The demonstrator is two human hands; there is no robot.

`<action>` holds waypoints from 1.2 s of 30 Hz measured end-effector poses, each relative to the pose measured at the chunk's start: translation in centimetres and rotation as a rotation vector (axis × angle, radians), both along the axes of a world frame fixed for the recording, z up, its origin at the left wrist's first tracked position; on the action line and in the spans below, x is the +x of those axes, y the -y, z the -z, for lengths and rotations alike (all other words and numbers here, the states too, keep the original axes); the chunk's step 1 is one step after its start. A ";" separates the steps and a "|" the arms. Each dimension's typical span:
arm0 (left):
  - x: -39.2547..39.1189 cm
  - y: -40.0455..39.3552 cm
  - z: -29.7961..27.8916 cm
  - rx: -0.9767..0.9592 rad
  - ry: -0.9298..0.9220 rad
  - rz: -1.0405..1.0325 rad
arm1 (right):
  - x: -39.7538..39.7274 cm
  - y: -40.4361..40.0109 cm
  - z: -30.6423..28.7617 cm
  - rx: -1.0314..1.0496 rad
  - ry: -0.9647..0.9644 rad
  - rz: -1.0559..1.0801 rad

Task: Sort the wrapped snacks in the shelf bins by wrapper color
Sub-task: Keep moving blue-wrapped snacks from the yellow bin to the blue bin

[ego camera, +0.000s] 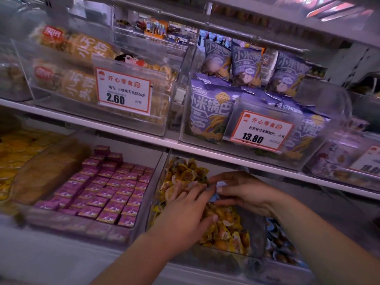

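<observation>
Both hands reach into a clear bin [162, 173] on the lower shelf, full of small yellow-wrapped snacks [226, 233]. My right hand [244, 192] pinches pale blue-wrapped snacks [221, 185] between thumb and fingers above the yellow pile. My left hand [185, 212] lies palm down on the yellow snacks, its fingers spread and reaching toward the blue wrappers. To the right, a neighbouring bin holds blue-wrapped snacks [277, 241].
Left of the yellow bin, a bin holds rows of purple-wrapped squares [107, 190]. Further left are yellow packets [12, 153]. The upper shelf carries bins of orange bags [78, 64] and purple bags [209, 112] with price tags.
</observation>
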State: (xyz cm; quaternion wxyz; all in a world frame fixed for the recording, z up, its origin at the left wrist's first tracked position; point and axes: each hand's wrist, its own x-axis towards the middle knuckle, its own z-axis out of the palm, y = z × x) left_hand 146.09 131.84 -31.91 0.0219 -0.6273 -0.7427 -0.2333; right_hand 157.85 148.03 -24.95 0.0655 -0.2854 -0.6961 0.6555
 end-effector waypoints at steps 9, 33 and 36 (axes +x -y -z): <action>-2.1 0.4 -1.4 0.436 0.435 -0.153 | -1.7 0.9 1.5 0.194 -0.122 0.253; -2.2 4.0 -1.5 -0.162 -0.176 -0.056 | -4.2 -2.2 2.8 0.964 0.436 0.127; -2.6 4.4 -2.2 -0.011 -0.022 -0.055 | -4.6 -1.1 1.8 1.006 0.363 0.138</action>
